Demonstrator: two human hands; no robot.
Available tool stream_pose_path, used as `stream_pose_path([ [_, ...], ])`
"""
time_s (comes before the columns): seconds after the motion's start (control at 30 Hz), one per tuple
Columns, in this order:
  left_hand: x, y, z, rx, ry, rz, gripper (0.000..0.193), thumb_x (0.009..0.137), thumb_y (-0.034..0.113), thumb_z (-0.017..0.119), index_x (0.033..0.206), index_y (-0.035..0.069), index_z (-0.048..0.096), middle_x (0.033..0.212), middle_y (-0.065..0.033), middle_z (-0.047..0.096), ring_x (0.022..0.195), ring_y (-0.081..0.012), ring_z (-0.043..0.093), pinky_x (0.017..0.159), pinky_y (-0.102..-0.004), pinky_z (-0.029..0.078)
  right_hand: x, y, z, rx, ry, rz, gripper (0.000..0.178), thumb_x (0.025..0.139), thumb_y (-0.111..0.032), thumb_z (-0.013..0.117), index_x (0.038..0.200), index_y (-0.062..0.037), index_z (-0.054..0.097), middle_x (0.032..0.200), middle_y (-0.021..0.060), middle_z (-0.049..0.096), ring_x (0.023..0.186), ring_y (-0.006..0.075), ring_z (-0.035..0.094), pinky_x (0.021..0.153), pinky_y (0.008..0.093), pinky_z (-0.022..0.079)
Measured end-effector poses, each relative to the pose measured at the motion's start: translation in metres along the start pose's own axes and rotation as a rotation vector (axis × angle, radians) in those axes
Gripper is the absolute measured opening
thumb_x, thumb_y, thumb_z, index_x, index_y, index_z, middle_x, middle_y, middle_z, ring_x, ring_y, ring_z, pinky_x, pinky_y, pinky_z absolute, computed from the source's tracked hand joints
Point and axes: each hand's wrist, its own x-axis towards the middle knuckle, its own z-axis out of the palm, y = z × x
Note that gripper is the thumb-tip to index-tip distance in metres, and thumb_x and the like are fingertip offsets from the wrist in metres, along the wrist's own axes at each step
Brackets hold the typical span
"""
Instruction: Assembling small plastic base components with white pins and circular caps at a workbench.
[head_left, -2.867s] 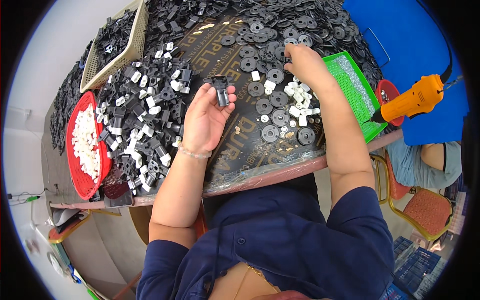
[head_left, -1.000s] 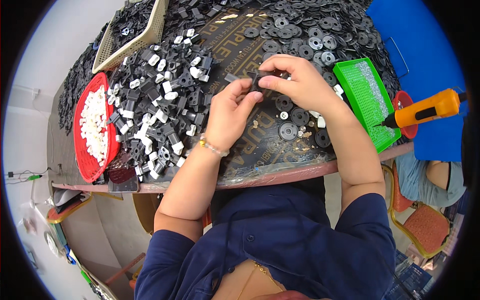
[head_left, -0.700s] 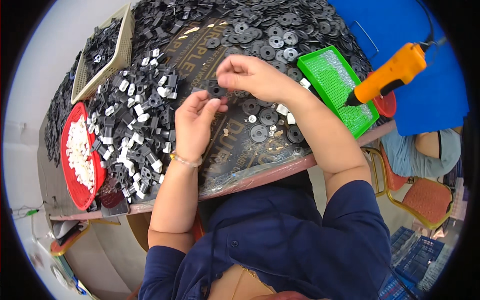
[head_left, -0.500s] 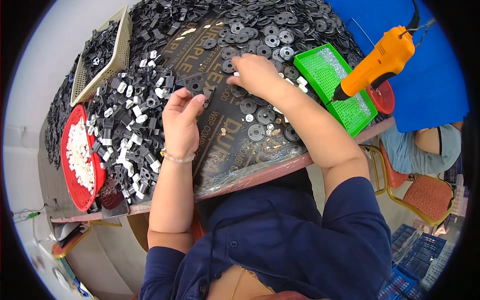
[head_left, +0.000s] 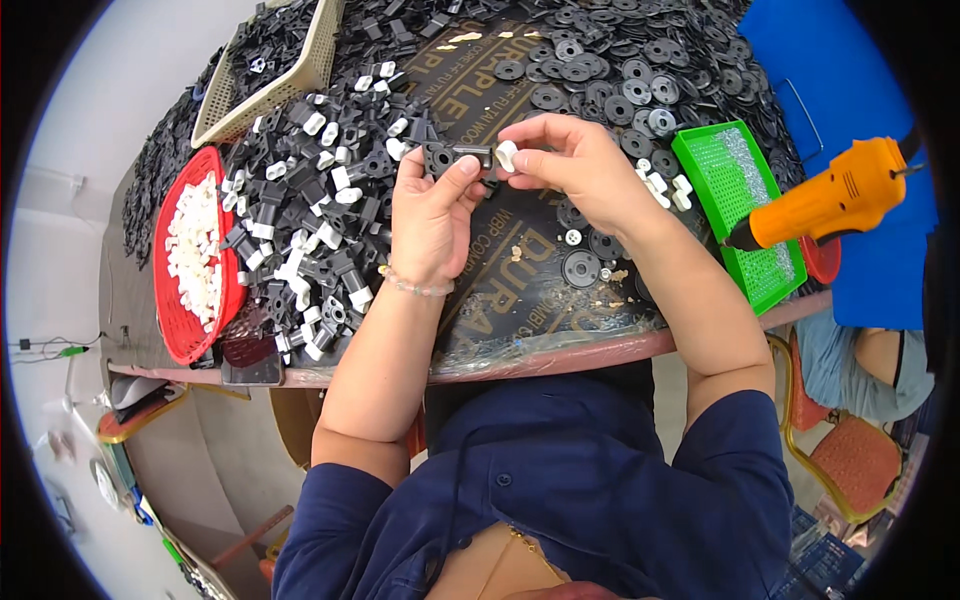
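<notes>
My left hand (head_left: 437, 205) is closed on a black plastic bracket (head_left: 441, 158) that has a flat holed plate and a stem pointing right. Between the thumb and fingers of my right hand (head_left: 575, 170) is a white plastic cap (head_left: 507, 156), right at the end of that stem; whether the two touch is hard to tell. Left of my left hand lies a heap of black brackets with white caps (head_left: 300, 230). Several loose white caps (head_left: 655, 183) lie to the right of my right hand, near black discs (head_left: 581, 268).
A red basket (head_left: 232, 290) of white caps and a beige basket (head_left: 328, 50) of black parts stand at left. At right are a green tray (head_left: 700, 150) of small metal pieces and a hanging orange power screwdriver (head_left: 830, 195). Black discs (head_left: 600, 70) are piled at the back.
My right hand has moved from beside the loose white caps over to the bracket in my left hand, now holding a white cap. The whole view has shifted a little.
</notes>
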Motion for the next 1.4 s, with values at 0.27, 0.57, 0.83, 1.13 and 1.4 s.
stream_pose_path([
  [0.27, -0.001, -0.006, 0.000, 0.178, 0.025, 0.107, 0.044, 0.082, 0.001, 0.077, 0.115, 0.005, 0.048, 0.097, -0.0049, 0.066, 0.081, -0.0107, 0.062, 0.066, -0.0227, 0.048, -0.003, 0.010, 0.012, 0.080, 0.023, -0.002, 0.025, 0.088, -0.001, 0.068, 0.113, 0.0030, 0.064, 0.101, 0.0107, 0.069, 0.088, 0.0157, 0.068, 0.078, 0.0266, 0.055],
  [0.57, -0.006, 0.021, 0.006, -0.020, -0.358, -0.326, 0.055, 0.085, 0.004, 0.074, 0.130, 0.005, 0.041, 0.092, -0.0046, 0.061, 0.062, -0.0069, 0.053, 0.051, -0.0199, 0.041, -0.001, 0.010, 0.000, 0.031, -0.164, -0.309, 0.078, 0.072, -0.011, 0.085, 0.140, 0.0026, 0.047, 0.130, 0.0136, 0.059, 0.123, 0.0198, 0.054, 0.105, 0.0349, 0.042],
  [0.83, -0.004, 0.000, -0.002, -0.376, -0.085, -0.352, 0.041, 0.099, 0.053, 0.049, 0.104, 0.012, 0.054, 0.089, -0.0052, 0.065, 0.072, -0.0140, 0.060, 0.065, -0.0257, 0.048, 0.045, -0.070, 0.054, -0.524, -0.223, -0.435, 0.057, 0.067, -0.015, 0.083, 0.118, -0.0053, 0.059, 0.116, 0.0083, 0.066, 0.110, 0.0182, 0.061, 0.095, 0.0340, 0.049],
  [1.13, 0.002, -0.005, -0.017, -0.391, 0.077, -0.345, 0.032, 0.102, 0.040, 0.046, 0.112, 0.009, 0.051, 0.089, -0.0078, 0.065, 0.074, -0.0188, 0.060, 0.065, -0.0301, 0.045, 0.225, -0.035, 0.143, -0.747, -0.158, -0.538, 0.076, 0.086, -0.046, 0.065, 0.146, -0.0069, 0.040, 0.142, 0.0185, 0.050, 0.126, 0.0372, 0.052, 0.106, 0.0414, 0.041],
  [1.4, 0.000, -0.009, -0.010, -0.381, 0.092, -0.340, 0.032, 0.103, 0.037, 0.045, 0.116, 0.008, 0.051, 0.090, -0.0086, 0.065, 0.075, -0.0187, 0.060, 0.067, -0.0303, 0.045, 0.287, 0.063, -0.001, -1.688, 0.296, -0.477, 0.040, 0.093, -0.016, 0.051, 0.131, -0.0120, 0.060, 0.135, 0.0118, 0.054, 0.118, 0.0380, 0.055, 0.099, 0.0458, 0.047],
])
